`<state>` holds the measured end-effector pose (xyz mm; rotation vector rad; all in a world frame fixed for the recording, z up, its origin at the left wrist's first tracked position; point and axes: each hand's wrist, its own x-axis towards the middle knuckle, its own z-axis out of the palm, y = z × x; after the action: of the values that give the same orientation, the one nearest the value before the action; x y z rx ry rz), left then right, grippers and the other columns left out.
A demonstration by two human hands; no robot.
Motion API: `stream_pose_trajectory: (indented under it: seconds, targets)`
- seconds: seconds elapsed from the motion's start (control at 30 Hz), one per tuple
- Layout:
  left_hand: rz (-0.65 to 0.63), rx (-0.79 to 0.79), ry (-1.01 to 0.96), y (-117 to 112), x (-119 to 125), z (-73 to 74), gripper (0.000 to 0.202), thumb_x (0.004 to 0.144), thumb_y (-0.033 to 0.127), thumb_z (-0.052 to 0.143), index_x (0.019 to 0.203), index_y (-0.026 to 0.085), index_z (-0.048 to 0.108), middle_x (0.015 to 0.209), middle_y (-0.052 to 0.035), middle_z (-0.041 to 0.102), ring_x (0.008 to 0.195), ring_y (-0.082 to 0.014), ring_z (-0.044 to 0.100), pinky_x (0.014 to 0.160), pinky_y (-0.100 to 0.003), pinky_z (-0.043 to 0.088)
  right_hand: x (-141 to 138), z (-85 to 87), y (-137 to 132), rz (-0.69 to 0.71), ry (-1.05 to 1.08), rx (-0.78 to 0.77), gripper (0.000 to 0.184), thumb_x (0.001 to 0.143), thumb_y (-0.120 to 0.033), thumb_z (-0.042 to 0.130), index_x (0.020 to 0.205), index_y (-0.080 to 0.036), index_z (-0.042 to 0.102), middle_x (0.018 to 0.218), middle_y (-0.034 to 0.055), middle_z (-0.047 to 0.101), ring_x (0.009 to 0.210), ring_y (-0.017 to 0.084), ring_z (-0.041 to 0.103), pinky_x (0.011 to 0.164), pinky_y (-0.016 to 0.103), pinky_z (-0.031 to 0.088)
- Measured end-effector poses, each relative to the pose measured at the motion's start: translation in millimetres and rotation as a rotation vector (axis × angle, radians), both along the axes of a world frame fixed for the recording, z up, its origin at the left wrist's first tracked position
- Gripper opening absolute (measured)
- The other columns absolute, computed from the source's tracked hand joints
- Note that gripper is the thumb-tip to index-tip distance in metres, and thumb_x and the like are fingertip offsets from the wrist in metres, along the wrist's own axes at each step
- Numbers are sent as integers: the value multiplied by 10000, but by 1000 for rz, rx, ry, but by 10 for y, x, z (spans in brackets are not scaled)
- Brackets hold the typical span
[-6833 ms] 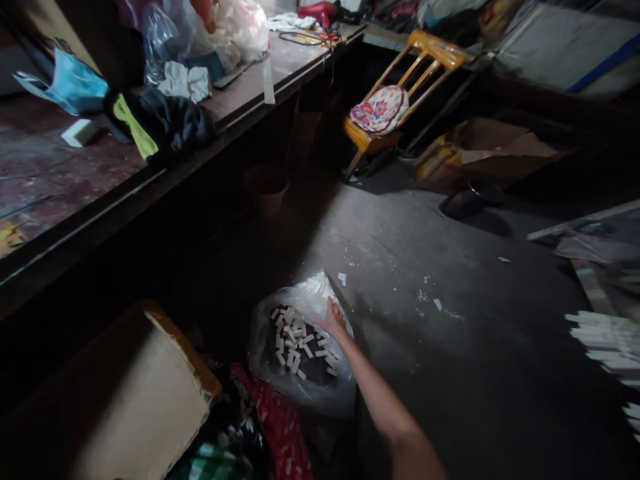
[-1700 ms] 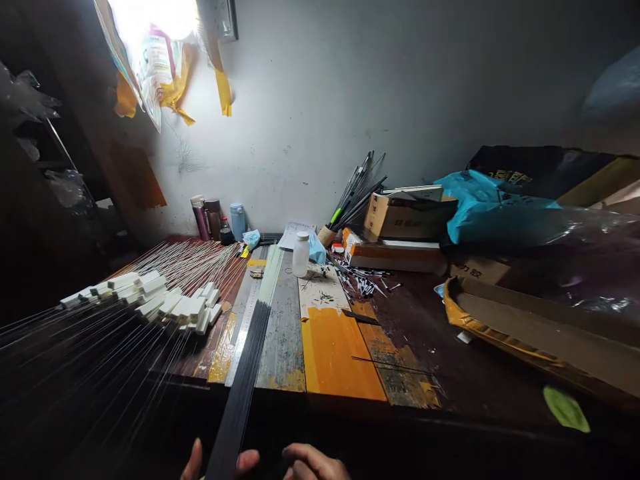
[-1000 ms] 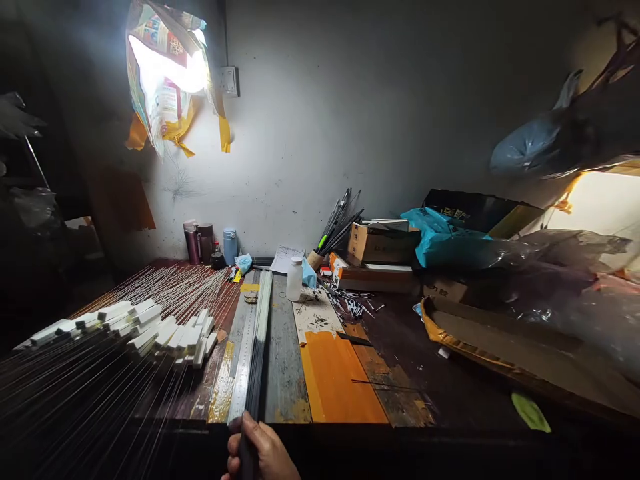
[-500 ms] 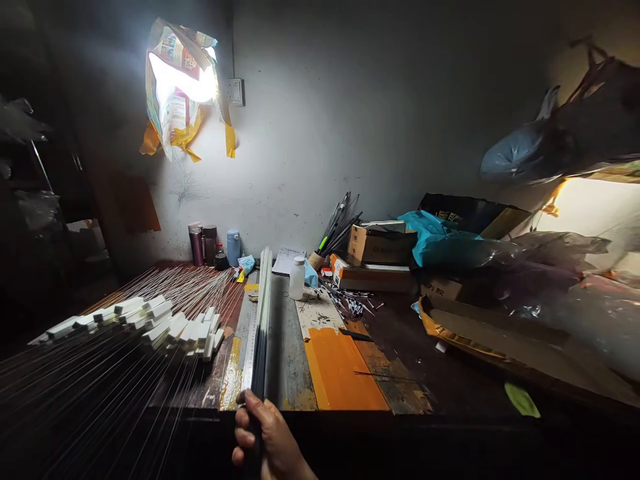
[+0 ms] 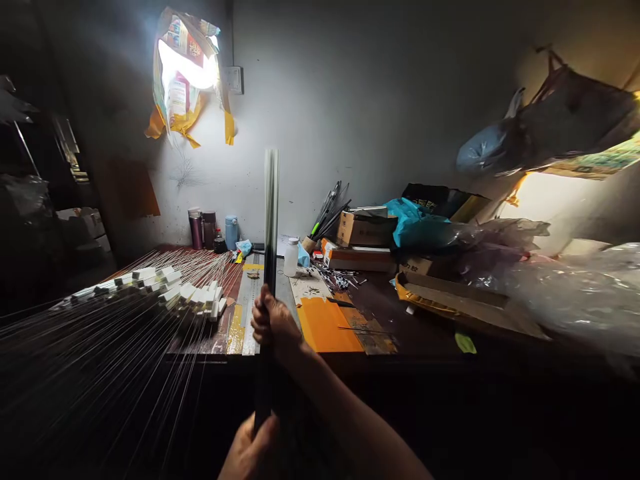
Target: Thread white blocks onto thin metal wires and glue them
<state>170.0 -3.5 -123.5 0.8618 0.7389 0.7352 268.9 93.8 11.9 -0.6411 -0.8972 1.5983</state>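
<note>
A long bundle of thin dark rods stands nearly upright over the near edge of the workbench. My right hand is wrapped around its middle. My left hand grips its lower end at the bottom of the view. On the left of the bench lies a fan of thin wires with white blocks on them.
A metal ruler and an orange-painted patch lie by the bench edge. A white bottle, flasks, cardboard boxes, a blue bag and plastic sheeting crowd the back and right.
The rod bundle lay flat along the bench and has been lifted up on end. My left hand has come onto its lower end while my right hand keeps its grip.
</note>
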Motion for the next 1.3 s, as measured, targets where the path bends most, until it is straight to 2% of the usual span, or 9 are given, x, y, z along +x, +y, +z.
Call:
stream_pose_trajectory:
  seconds: [0.13, 0.27, 0.37, 0.5, 0.73, 0.9, 1.03, 1.2, 1.3]
  targets:
    - [198, 494, 114, 488, 218, 306, 439, 811, 609, 568, 749, 175, 549, 491, 64, 392, 399, -83, 325, 403, -219, 280, 142, 499, 174, -129, -87, 266, 481, 733, -613, 659, 653, -212, 405, 428, -136, 314, 331, 25, 193, 303, 170, 146]
    - [338, 649, 161, 1016, 417, 584, 322, 805, 504, 626, 833, 186, 581, 612, 30, 498, 550, -129, 453, 510, -231, 340, 217, 830, 420, -298, -214, 463, 480, 794, -633, 571, 639, -218, 387, 431, -132, 281, 332, 27, 200, 316, 181, 153]
    - [429, 697, 159, 1305, 547, 627, 301, 806, 474, 620, 901, 190, 594, 729, -4, 560, 686, -171, 524, 630, -265, 404, 238, 871, 592, -408, -326, 558, 482, 819, -650, 513, 646, -216, 394, 454, -120, 312, 346, 28, 251, 334, 181, 203]
    - [446, 710, 120, 1512, 652, 521, 310, 803, 465, 604, 920, 178, 597, 792, -27, 582, 764, -196, 555, 721, -304, 438, 255, 701, 749, -484, -412, 545, 460, 838, -634, 492, 665, -217, 407, 472, -114, 340, 351, 28, 291, 338, 166, 238]
    - [372, 679, 111, 1587, 636, 320, 317, 793, 447, 620, 928, 160, 608, 771, -29, 599, 759, -187, 579, 742, -302, 463, 319, 360, 835, -436, -334, 509, 365, 851, -548, 549, 742, -209, 472, 484, -123, 324, 354, 30, 257, 332, 159, 248]
    - [354, 681, 184, 1641, 682, 221, 386, 787, 511, 598, 928, 153, 624, 698, -11, 577, 695, -184, 569, 693, -289, 462, 351, 273, 843, -389, -245, 478, 368, 832, -533, 584, 722, -212, 442, 483, -131, 308, 354, 27, 220, 322, 158, 217]
    - [389, 687, 281, 1570, 728, 243, 438, 780, 578, 561, 869, 156, 634, 715, -29, 598, 726, -218, 567, 677, -299, 441, 337, 274, 821, -429, -240, 426, 403, 823, -579, 562, 713, -217, 424, 477, -131, 312, 343, 28, 248, 314, 153, 218]
    - [339, 734, 428, 1176, 622, 362, 424, 733, 597, 575, 897, 211, 641, 808, -48, 674, 813, -290, 604, 685, -343, 455, 500, 433, 488, -483, -125, 341, 462, 770, -650, 581, 716, -218, 427, 467, -129, 333, 329, 30, 284, 303, 149, 253]
    - [245, 782, 511, 983, 832, 413, 411, 650, 617, 559, 871, 289, 672, 813, -44, 711, 837, -342, 650, 631, -394, 505, 762, 490, 40, -502, 1, 302, 493, 753, -664, 599, 674, -219, 402, 438, -139, 297, 314, 25, 229, 287, 145, 216]
